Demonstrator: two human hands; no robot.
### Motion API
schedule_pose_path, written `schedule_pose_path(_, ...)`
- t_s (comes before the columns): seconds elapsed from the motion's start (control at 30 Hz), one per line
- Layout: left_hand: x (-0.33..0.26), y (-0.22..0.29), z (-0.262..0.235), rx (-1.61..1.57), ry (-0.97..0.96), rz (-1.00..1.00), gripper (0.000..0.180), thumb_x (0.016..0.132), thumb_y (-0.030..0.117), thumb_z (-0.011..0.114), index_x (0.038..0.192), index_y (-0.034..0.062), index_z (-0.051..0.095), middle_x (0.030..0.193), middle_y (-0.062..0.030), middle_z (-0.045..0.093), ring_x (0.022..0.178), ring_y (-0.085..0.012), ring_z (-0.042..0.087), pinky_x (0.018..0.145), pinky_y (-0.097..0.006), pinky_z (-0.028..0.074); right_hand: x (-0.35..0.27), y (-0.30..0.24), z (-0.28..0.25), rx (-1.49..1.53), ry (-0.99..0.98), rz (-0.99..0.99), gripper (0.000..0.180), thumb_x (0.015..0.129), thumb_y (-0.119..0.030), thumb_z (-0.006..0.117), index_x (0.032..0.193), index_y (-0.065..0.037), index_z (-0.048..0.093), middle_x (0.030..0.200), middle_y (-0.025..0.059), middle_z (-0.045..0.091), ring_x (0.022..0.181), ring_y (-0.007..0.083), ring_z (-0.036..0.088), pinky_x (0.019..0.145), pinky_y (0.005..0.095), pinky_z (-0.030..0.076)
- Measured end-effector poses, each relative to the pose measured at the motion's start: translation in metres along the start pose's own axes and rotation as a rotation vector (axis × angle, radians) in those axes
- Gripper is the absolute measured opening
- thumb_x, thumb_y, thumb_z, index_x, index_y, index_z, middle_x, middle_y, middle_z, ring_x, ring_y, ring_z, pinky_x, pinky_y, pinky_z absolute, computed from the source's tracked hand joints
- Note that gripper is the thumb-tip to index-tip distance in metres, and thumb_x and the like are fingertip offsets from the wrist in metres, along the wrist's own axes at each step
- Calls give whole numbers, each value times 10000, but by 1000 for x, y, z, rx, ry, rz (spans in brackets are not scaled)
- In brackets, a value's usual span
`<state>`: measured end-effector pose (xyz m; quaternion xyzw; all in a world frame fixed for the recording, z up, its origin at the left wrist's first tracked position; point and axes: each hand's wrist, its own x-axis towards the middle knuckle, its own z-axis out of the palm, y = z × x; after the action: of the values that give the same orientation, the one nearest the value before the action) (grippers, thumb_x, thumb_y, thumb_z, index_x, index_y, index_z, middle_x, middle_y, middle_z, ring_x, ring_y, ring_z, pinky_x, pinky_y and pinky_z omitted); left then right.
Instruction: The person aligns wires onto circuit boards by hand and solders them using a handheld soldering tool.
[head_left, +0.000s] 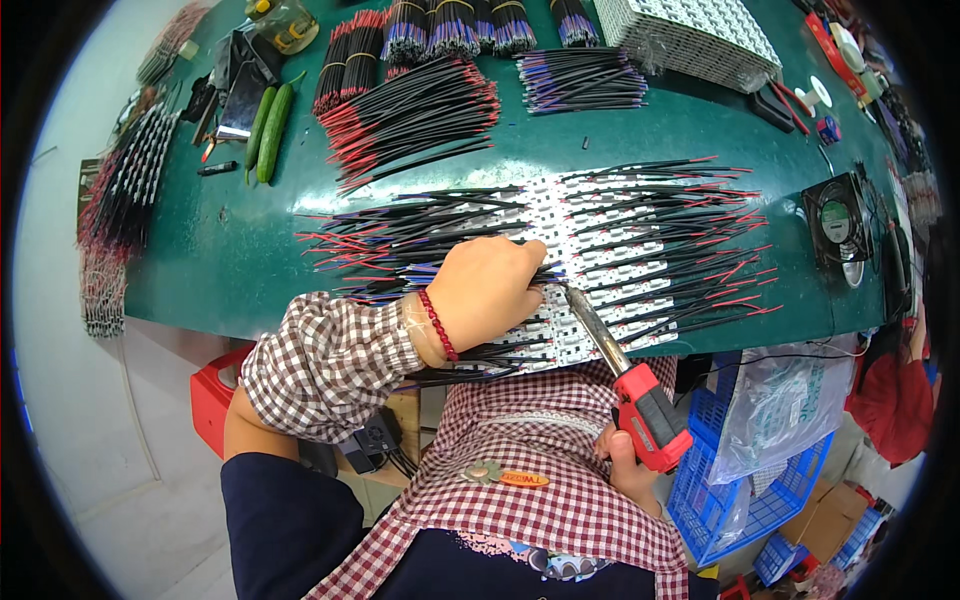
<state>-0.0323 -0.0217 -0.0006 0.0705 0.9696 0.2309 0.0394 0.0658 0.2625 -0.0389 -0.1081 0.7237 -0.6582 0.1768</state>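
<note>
- At the far left, black wires with a patterned bundle (135, 180) are hanging over the edge of the green table (230, 265).
- Two green cucumbers (270, 135) are lying side by side, near a black marker (217, 168).
- A pile of red-tipped black wires (415, 115) is spreading across the table, behind the work.
- The left hand (487, 293), wearing a red beaded bracelet (437, 322), is curling its fingers down over the work; its fingertips are hidden, so one cannot tell whether they are pinching a wire.
- The white circuit boards (545, 212) are lying in front of the person, with black wires fanning out on both sides.
- The soldering iron (606, 345) is slanting up-left, its tip ending just beside the left hand, over the boards.
- The right hand (630, 468) is wrapping around the iron's red-and-black handle.
- A stack of white boards (690, 40) is standing at the back.
- A black fan (838, 218) is standing on the table's right side.
</note>
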Motion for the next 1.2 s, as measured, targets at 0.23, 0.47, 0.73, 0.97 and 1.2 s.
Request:
schedule_pose_path(0.23,-2,-3,-7,-139,-21,-2,198,798,122,621,908,6,505,693,-209,596,681,-401,594,617,-478,462,0,-4,-1,50,-1,22,246,938,-203,531,956,39,486,641,90,501,558,162,492,533,303,446)
schedule_pose_path(0.47,-5,-4,-5,-89,19,10,196,781,120,643,911,12,542,867,-167,603,738,-376,598,646,-449,477,-2,-6,-5,136,-41,117,141,947,-170,528,917,-33,542,752,19,519,697,124,497,645,291,418)
schedule_pose_path(0.73,-6,3,4,-70,85,-8,216,735,163,691,825,13,566,793,-145,594,711,-362,604,623,-435,480,2,8,2,-63,-18,73,179,944,-182,531,923,-4,533,777,68,540,703,158,528,636,301,441)
schedule_pose_path(0.97,-8,4,9,-67,126,-19,226,725,178,696,776,14,551,742,-158,602,682,-368,606,607,-440,478,6,6,11,-38,64,83,299,958,-206,506,743,1,504,617,64,503,559,135,499,535,277,423)
schedule_pose_path(1.2,-4,5,7,-45,96,2,233,721,183,693,741,4,545,713,-178,599,674,-376,604,612,-451,476,12,-6,12,-20,68,83,310,946,-219,522,721,-7,508,598,65,504,550,143,504,529,280,426)
